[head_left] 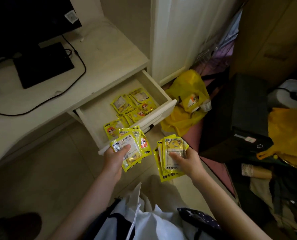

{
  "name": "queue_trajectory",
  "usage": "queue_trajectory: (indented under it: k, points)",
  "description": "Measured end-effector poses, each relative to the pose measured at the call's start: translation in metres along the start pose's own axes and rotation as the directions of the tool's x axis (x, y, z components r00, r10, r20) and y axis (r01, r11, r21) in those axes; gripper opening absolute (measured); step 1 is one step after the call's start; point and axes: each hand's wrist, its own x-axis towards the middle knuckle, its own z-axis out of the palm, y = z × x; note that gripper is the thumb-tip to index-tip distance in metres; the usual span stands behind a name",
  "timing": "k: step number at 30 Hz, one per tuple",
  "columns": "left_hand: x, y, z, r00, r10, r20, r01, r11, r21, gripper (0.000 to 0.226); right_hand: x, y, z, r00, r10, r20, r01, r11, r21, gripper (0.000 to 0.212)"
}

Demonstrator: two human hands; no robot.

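Observation:
My left hand (113, 159) grips a fanned stack of yellow packets (135, 144) just in front of the open white drawer (168, 108), thumb pressed on the top packet. To its right, my right hand (189, 161) holds a second stack of yellow packets (170, 154), thumb on top. Several more yellow packets (133, 104) lie loose inside the drawer, some showing a cartoon face.
A white desk (109, 54) above the drawer carries a black monitor stand (43, 64) and cables. A yellow plastic bag (187, 101) lies on the floor right of the drawer. A dark box (234, 115) and another yellow bag (290, 135) crowd the right side.

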Motion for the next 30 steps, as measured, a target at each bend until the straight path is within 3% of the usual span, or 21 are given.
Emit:
queue_trajectory:
  k: [4,7,14,24,30]
  points:
    - [0.003,-0.002,0.031,0.996,-0.027,-0.089,0.02,0.997,-0.076,0.027,0.04,-0.023,-0.023,0.995,-0.026,0.092,0.038,0.991,-0.127,0.03]
    - [0.01,-0.002,0.046,0.988,-0.044,-0.146,0.025,0.991,-0.132,0.024,0.073,-0.047,-0.032,0.982,-0.068,0.176,0.103,0.976,-0.194,0.024]
    - [0.042,0.018,0.039,0.963,-0.084,-0.256,0.023,0.972,-0.234,0.032,0.128,-0.103,-0.017,0.962,-0.07,0.262,0.149,0.944,-0.293,0.029]
    - [0.134,0.069,-0.005,0.942,-0.166,-0.293,0.072,0.949,-0.307,0.025,0.196,-0.167,0.067,0.96,-0.016,0.279,0.12,0.924,-0.362,0.033]
    - [0.193,0.08,-0.022,0.922,-0.214,-0.323,0.133,0.958,-0.255,0.02,0.241,-0.173,0.132,0.934,0.047,0.354,0.101,0.917,-0.387,0.038]
